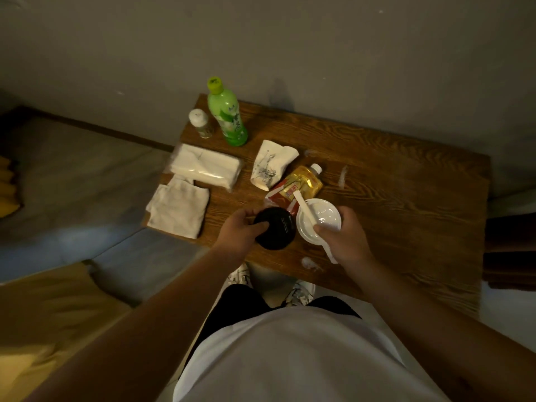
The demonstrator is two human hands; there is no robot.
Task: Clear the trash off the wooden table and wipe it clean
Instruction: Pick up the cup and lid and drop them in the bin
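Near the front edge of the wooden table (391, 181), both hands of the person were busy. The left hand (240, 230) was curled around a black round lid (275, 227), with the thumb on top of it and the other fingers at its left rim. The right hand (345, 236) was closed on a white plastic bowl (317, 220) and pinched a white plastic spoon (304, 207) against its rim; the spoon lay across the bowl. The lid and the bowl were just beside each other.

Behind them lay a yellow and red pouch (295, 187) with a white cap, and behind the pouch a crumpled paper cup (271, 166) lay on its side. At the far left corner a green bottle (227, 114) stood upright, with a small white-capped bottle (200, 123) beside it. A pack of tissues (206, 166) and a folded white cloth (178, 210) lay at the left edge of the table, touching each other. Some small white scraps (310, 264) lay on the wood near the right wrist. Below, the person's white shirt, dark shorts and patterned shoes were visible.
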